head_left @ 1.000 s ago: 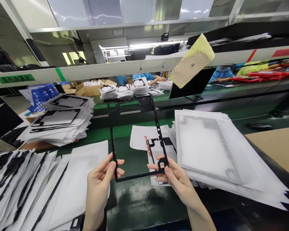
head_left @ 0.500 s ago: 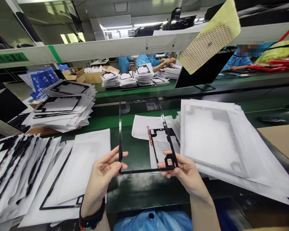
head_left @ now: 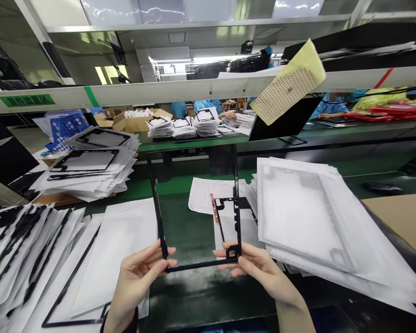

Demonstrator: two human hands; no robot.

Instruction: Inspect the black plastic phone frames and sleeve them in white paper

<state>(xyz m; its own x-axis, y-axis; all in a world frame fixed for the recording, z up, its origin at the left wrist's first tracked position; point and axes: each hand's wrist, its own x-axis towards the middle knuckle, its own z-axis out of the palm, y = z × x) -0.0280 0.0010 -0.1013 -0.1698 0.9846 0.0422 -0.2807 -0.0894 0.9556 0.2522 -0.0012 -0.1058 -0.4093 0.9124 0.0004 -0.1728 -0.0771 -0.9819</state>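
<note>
Beneath and all around the black frame [head_left: 199, 265], a dark green bench [head_left: 194, 303] is seen. To the frame's right, a tall stack of white sheets [head_left: 298, 208] is piled, with a frame outline showing through the top one. To its left, white sheets with black frame pieces [head_left: 21, 259] are fanned out; a mixed pile [head_left: 86, 180] is set farther back on that side. The frame itself is held up over the bench, clear of both stacks. Compared with half a second ago, it has been tipped nearer to upright and the bright glare on its left bar is gone; judged as a change of viewing angle only, since nothing has been put down. Whether film spans the opening can't be told for sure. Its lower left corner is pinched by the left hand [head_left: 142, 270], its lower right corner by the right hand [head_left: 260, 268], thumbs in front, hands well apart. Beyond the frame, a printed paper [head_left: 201, 194] is left lying and, partly over it, a red pen [head_left: 214, 208].
</note>
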